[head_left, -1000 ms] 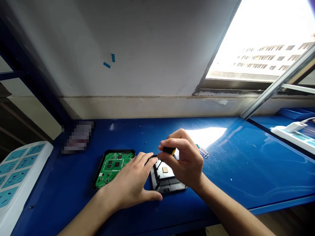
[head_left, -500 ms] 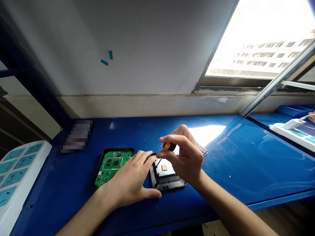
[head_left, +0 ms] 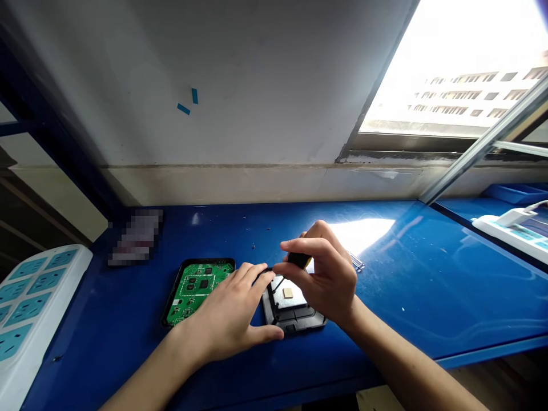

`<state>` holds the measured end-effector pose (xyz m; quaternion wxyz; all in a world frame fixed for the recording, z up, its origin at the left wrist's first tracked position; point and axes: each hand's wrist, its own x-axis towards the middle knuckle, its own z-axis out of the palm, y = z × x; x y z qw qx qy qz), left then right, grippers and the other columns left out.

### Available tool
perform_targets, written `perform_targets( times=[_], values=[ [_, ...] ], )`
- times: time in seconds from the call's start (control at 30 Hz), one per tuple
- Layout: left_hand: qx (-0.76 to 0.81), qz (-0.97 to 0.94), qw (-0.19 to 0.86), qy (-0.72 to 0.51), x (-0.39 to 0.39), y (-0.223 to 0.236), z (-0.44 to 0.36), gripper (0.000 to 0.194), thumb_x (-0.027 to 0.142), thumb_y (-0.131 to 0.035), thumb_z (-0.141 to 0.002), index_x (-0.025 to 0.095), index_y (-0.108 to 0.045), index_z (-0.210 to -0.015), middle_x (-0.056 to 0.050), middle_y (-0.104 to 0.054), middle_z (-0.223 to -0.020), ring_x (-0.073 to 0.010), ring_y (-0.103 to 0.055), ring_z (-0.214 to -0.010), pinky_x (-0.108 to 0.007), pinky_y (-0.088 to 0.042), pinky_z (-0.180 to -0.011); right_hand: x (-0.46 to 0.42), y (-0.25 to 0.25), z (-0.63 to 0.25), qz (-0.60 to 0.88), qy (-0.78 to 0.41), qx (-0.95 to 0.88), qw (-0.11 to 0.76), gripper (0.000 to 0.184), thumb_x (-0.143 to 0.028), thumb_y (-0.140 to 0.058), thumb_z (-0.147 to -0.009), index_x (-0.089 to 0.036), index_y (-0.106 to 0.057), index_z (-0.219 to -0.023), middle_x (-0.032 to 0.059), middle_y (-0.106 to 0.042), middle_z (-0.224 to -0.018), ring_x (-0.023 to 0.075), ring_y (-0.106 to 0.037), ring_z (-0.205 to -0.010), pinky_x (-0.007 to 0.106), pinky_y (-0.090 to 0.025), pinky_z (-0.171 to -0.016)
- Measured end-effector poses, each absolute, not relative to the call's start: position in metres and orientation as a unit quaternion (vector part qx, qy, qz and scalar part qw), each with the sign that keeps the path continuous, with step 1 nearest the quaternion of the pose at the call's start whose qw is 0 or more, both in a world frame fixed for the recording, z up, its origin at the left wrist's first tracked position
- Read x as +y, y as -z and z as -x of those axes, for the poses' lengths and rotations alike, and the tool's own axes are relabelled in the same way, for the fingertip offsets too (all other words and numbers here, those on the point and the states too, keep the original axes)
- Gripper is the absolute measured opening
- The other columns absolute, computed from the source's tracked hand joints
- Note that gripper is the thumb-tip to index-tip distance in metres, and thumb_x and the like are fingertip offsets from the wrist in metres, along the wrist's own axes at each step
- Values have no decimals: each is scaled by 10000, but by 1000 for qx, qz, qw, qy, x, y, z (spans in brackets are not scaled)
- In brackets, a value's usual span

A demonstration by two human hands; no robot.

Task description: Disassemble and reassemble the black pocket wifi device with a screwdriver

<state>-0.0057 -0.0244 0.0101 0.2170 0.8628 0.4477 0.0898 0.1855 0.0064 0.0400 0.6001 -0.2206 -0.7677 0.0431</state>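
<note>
My right hand (head_left: 327, 274) is closed around the black and yellow handle of a screwdriver (head_left: 298, 260). Its thin shaft slants down to the left toward a silver metal plate (head_left: 280, 298) in a black plastic housing (head_left: 302, 325); whether the tip sits on a screw is too small to tell. A small tan square pad (head_left: 287, 293) lies on the plate. With fingers spread, my left hand (head_left: 233, 311) rests at the housing's left edge. Left of that hand, partly covered by it, a green circuit board (head_left: 194, 285) lies in a black casing (head_left: 168, 308).
White power strips stand at the left (head_left: 47, 319) and far right (head_left: 520, 231). A few tiny screws (head_left: 253, 246) lie behind the hands. Thin metal pieces (head_left: 356, 262) lie beyond my right hand. A blurred-out item (head_left: 137, 237) sits at the back left of the blue table (head_left: 411, 274).
The screwdriver handle has turned in my right fingers, its yellow part now facing lower right. My left hand has stayed in place on the housing; the view has shifted slightly.
</note>
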Motion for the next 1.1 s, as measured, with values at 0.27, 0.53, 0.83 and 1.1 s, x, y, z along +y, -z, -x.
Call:
perform_targets(
  times=[0.27,0.53,0.83,1.1],
  values=[
    [431,-871,205,-113,-24,-8,6,779,534,-833,-807,241,-500,-1447,-137,-488,-1557,-354,-433,-1444,-545,-447,-1155,1,-39,-189,185,-107,-788,578,418,-81,-479,-1017,-213,-611,-1391,97,-665,-1067,169,-696,-875,336,-621,-702],
    [447,-866,210,-84,-24,-9,5,781,575,-792,-826,189,-510,-1444,-174,-502,-1539,-398,-446,-1435,-570,-466,-1130,4,-44,-190,206,-42,-786,581,345,-181,-803,-870,-230,-723,-1202,4,-587,-801,134,-559,-664,292,-516,-562],
    [435,-871,204,-104,-25,-10,5,733,533,-833,-806,209,-540,-1395,-164,-516,-1520,-387,-468,-1408,-572,-482,-1108,3,-38,-188,180,-99,-809,550,470,-107,-437,-1042,-204,-509,-1496,112,-635,-1120,174,-681,-931,362,-615,-772],
    [437,-867,215,-110,-25,-10,6,779,529,-828,-809,216,-501,-1443,-158,-524,-1528,-392,-468,-1420,-580,-468,-1121,6,-39,-183,206,-86,-788,574,358,-150,-717,-928,-255,-645,-1263,7,-615,-865,145,-619,-728,305,-571,-623]
  ],
)
